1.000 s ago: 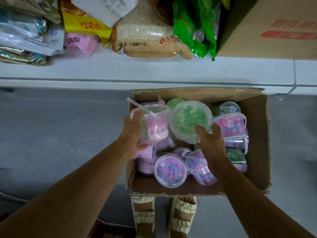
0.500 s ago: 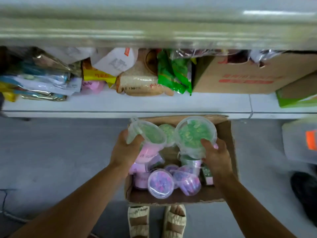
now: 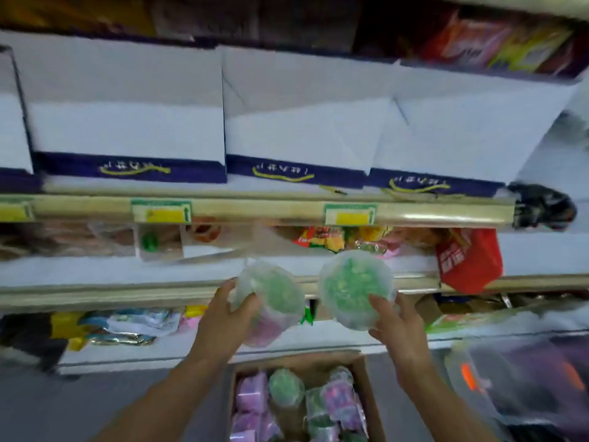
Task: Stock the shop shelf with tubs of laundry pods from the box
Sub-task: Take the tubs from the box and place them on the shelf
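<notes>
My left hand (image 3: 223, 317) grips a clear tub (image 3: 271, 301) with my fingers curled round its side; green pods show under its lid and a pink band runs round its lower part. My right hand (image 3: 396, 330) holds a second tub (image 3: 353, 288), thumb pressed on the clear lid and fingers wrapped underneath, and this one is packed with green pods too. I hold both tubs up in front of the cream front edge of the middle shelf (image 3: 95, 290), side by side and apart from each other, the right one a little higher. Below them, at the bottom edge of the view, sits the cardboard box (image 3: 366, 397) on the floor, with more tubs inside (image 3: 287, 386): pink and purple ones toward its left side, green ones nearer the middle, lying jumbled at different angles. On the shelf behind my tubs lie blurred snack packets (image 3: 322, 237) and a red bag (image 3: 468, 260) that hangs over the front edge at the right. The shelf above carries a row of white cartons with dark blue bands (image 3: 127, 132), and yellow price tags (image 3: 162, 213) sit on its front rail. Everything is smeared by motion, so print on the labels cannot be read.
</notes>
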Demonstrator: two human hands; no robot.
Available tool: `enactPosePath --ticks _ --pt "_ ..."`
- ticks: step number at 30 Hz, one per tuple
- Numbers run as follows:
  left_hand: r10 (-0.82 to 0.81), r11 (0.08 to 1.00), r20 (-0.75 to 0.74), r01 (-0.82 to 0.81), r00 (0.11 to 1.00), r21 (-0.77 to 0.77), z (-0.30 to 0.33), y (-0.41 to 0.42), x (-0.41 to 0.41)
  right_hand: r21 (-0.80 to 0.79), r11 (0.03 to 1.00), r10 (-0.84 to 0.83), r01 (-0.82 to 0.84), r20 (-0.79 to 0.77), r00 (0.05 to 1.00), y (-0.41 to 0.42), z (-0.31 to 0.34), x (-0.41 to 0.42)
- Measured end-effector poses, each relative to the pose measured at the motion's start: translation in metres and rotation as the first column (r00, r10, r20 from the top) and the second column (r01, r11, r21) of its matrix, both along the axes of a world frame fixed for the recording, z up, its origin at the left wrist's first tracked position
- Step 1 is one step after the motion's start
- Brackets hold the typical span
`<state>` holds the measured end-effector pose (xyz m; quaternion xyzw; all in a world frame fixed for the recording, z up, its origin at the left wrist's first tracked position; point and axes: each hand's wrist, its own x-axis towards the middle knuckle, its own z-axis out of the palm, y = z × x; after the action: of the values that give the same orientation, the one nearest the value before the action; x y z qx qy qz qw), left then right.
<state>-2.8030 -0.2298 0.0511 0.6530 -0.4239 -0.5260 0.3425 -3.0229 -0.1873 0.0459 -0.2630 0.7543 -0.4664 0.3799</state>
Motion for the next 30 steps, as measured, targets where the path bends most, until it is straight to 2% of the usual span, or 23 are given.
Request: enactPosePath --ticks 6,12,22,30 --pt "-0.046 0.979 -0.047 0.036 0.998 -0.2 0.139 -0.008 0.003 -0.229 0.973 0.016 -0.015 0.003 1.0 0.0 0.137 -0.005" --pt "-0.131 0.92 -0.06 0.098 0.99 -0.379 0.235 -0.013 0.0 -0.37 0.929 0.007 -0.014 -0.02 1.0 0.006 0.233 -0.008" --pt "-0.261 0.858 -0.141 0.162 0.955 -0.487 0.336 -0.022 -0.036 -0.518 0.854 -0.098 0.053 -0.06 0.993 -0.001 0.335 -0.052" --pt "-0.253 0.833 -0.176 0.122 0.951 -0.54 0.387 -0.052 -0.08 -0.508 0.858 -0.138 0.074 -0.09 0.986 -0.07 0.404 -0.118"
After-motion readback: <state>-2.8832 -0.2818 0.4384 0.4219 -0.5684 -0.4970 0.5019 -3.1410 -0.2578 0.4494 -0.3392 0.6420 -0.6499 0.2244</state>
